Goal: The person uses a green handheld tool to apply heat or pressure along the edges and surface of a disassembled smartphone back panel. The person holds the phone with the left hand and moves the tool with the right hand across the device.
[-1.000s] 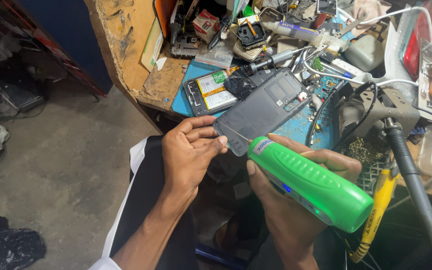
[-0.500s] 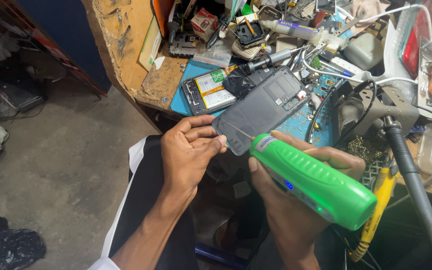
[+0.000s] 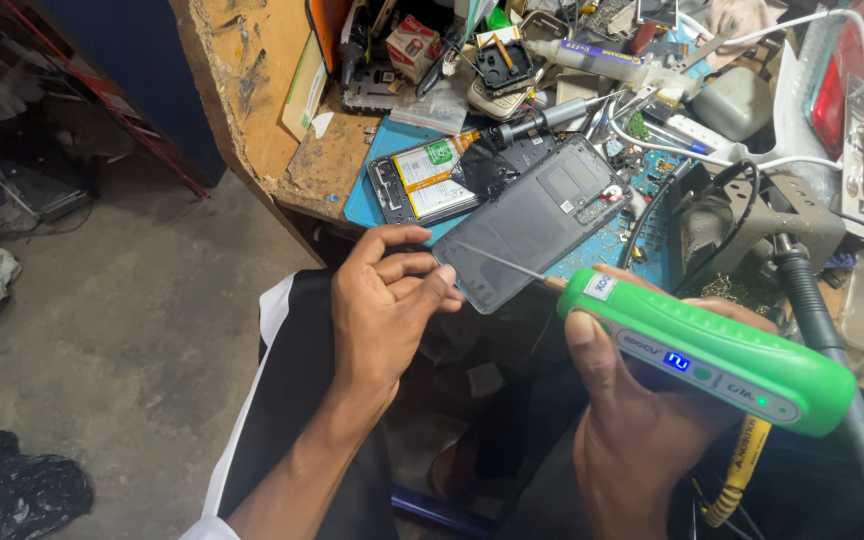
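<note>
Best done slowly: with left hand [image 3: 384, 305] pinching the dark grey phone back panel [image 3: 537, 220] steady over the cluttered blue work mat [image 3: 367, 195], and right hand [image 3: 642, 420] clenched around the green handheld heating tool [image 3: 707, 350], guide its thin tip along the panel's near edge without prying.

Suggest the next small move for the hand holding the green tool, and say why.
Probably ease the green tool slightly forward so its thin tip reaches the edge of the dark phone panel. The left hand pinches that panel's near corner, and the right hand has the tip lying just over it.
</note>
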